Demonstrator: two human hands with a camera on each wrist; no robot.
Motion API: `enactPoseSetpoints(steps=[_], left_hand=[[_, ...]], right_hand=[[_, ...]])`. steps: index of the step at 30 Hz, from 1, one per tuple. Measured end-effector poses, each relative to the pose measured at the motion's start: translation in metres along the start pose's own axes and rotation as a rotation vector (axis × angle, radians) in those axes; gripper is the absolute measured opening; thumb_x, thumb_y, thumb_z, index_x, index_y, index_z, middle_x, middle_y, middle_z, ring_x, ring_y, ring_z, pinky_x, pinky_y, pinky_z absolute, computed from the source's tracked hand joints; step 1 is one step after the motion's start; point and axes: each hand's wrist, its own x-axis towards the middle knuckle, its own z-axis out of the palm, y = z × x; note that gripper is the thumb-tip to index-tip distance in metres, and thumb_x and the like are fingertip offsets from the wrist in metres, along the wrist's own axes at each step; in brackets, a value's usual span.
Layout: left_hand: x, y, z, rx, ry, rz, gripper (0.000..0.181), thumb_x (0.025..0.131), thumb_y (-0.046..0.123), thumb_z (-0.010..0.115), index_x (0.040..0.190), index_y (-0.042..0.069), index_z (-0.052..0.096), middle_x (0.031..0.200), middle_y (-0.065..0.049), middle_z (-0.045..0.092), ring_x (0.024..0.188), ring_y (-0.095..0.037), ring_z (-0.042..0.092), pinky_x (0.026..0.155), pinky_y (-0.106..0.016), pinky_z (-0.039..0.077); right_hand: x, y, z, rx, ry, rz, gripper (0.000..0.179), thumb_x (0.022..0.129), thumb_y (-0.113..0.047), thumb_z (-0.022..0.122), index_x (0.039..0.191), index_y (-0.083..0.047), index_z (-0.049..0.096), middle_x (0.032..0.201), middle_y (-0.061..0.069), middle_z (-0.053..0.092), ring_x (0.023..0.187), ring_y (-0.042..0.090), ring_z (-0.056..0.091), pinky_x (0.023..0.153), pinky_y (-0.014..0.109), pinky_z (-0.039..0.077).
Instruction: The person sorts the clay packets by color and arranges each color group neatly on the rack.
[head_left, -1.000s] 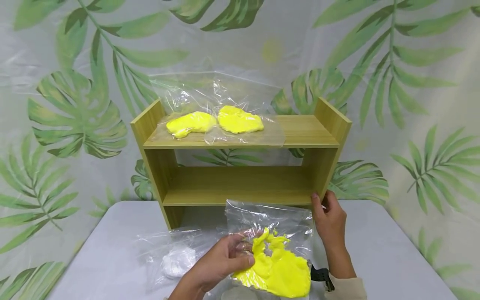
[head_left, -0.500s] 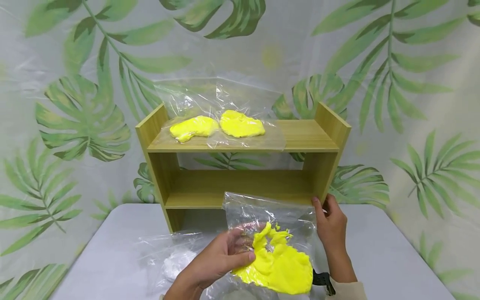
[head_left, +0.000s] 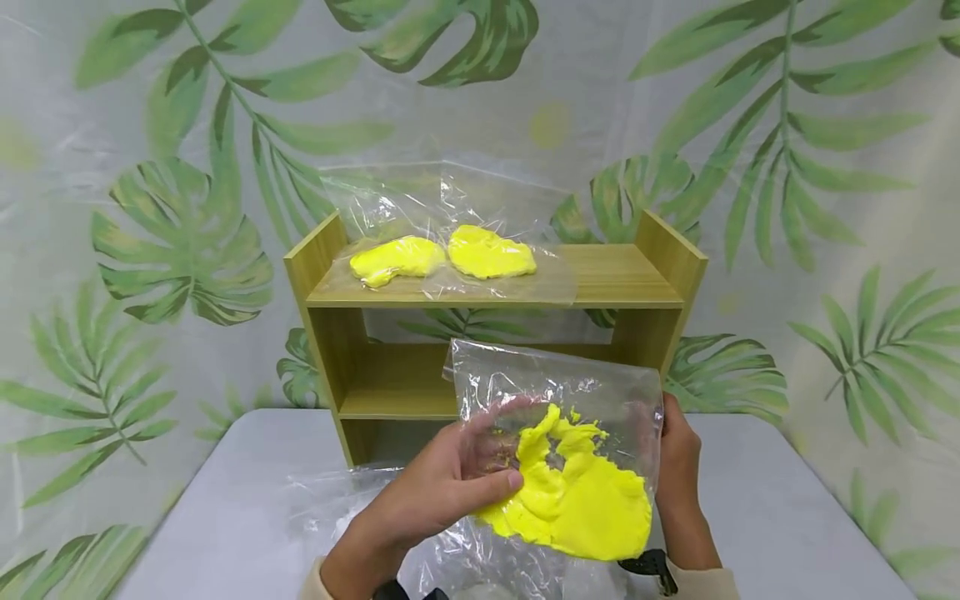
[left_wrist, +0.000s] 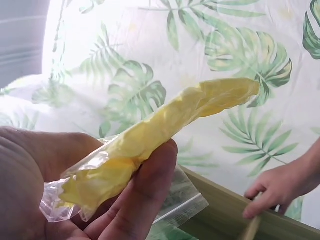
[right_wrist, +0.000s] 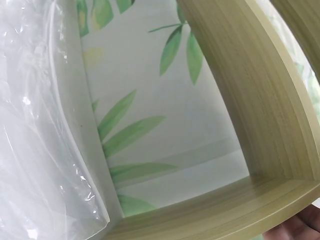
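My left hand [head_left: 423, 492] pinches a clear zip bag [head_left: 592, 375] of flattened yellow modelling clay [head_left: 603, 508] between thumb and fingers. The clay has a torn, ragged upper edge with a hole in it. In the left wrist view the bagged clay [left_wrist: 165, 117] appears edge-on, as a thin, bent slab. My right hand [head_left: 681, 454] is partly behind the bag in the head view. In the left wrist view that hand [left_wrist: 285, 187] grips the right side panel of the wooden shelf [head_left: 495, 293], fingers and thumb on either side of its edge.
Two clear bags with yellow clay lumps [head_left: 397, 258] lie side by side on the shelf's top board. More clear bags [head_left: 480, 558], at least one with white contents, lie on the grey table [head_left: 225, 517] in front. A leaf-print cloth [head_left: 750, 125] hangs behind.
My left hand has lifted the bag of yellow clay up and slightly right, so it now covers part of the shelf and my right hand. My right hand stays at the shelf's right side.
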Motion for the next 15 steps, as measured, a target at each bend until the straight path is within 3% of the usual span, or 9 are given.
enactPoseSetpoints(steps=[3, 8, 12, 15], left_hand=[[0.004, 0.015, 0.002, 0.042, -0.001, 0.030, 0.065, 0.093, 0.004, 0.059, 0.151, 0.019, 0.031, 0.136, -0.019, 0.052, 0.119, -0.027, 0.057, 0.086, -0.035, 0.053], [0.009, 0.040, 0.004, 0.010, -0.031, 0.073, 0.069, 0.094, 0.000, 0.057, 0.152, 0.022, 0.027, 0.134, -0.022, 0.053, 0.113, -0.032, 0.061, 0.082, -0.040, 0.055], [0.015, 0.059, 0.005, 0.015, -0.016, 0.118, 0.072, 0.093, -0.004, 0.056, 0.152, 0.024, 0.026, 0.134, -0.021, 0.054, 0.112, -0.031, 0.061, 0.080, -0.039, 0.055], [0.022, 0.070, 0.005, 0.052, 0.014, 0.161, 0.072, 0.092, -0.006, 0.056, 0.151, 0.026, 0.029, 0.133, -0.017, 0.055, 0.111, -0.029, 0.061, 0.079, -0.034, 0.056]], right_hand=[[0.001, -0.001, -0.001, 0.001, 0.028, -0.047, 0.022, 0.095, -0.023, 0.062, 0.111, -0.009, 0.060, 0.089, 0.005, 0.067, 0.080, 0.021, 0.063, 0.068, 0.009, 0.042], [0.001, -0.004, -0.003, 0.027, 0.033, -0.122, 0.016, 0.094, -0.012, 0.062, 0.104, -0.001, 0.057, 0.084, 0.010, 0.061, 0.076, 0.021, 0.059, 0.066, 0.011, 0.042], [-0.001, -0.001, -0.005, 0.110, 0.021, -0.072, 0.011, 0.095, -0.003, 0.057, 0.102, 0.005, 0.058, 0.080, 0.013, 0.062, 0.071, 0.005, 0.054, 0.062, 0.013, 0.040], [-0.002, 0.007, -0.004, 0.141, 0.037, -0.047, 0.003, 0.089, 0.004, 0.061, 0.090, 0.007, 0.060, 0.073, 0.012, 0.060, 0.065, -0.002, 0.050, 0.056, 0.016, 0.039]])
